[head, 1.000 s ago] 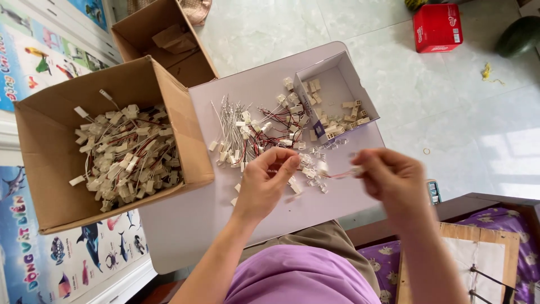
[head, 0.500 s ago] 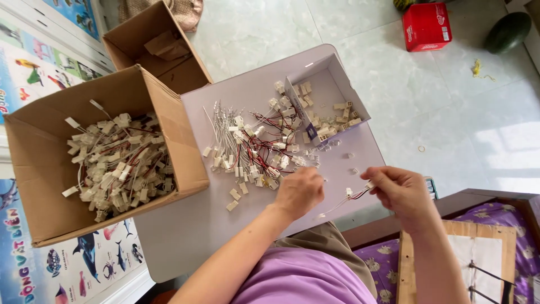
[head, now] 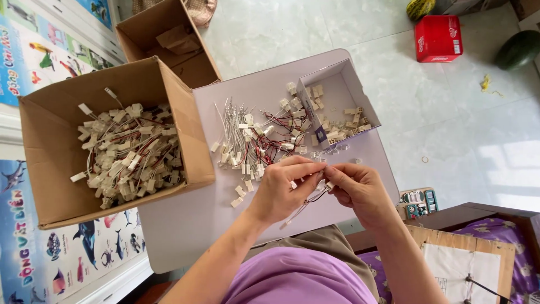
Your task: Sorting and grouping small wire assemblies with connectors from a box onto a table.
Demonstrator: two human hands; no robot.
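Pinching together, both hands point(head: 320, 188) hide most of the wired connector point(head: 304, 204).

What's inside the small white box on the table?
The small open white cardboard box holds loose cream plastic connector housings, mostly along its near wall and far corner. Its near wall hides whatever lies right behind it.

Brown carton point(head: 185, 135) left; red box point(head: 438, 38) on floor.
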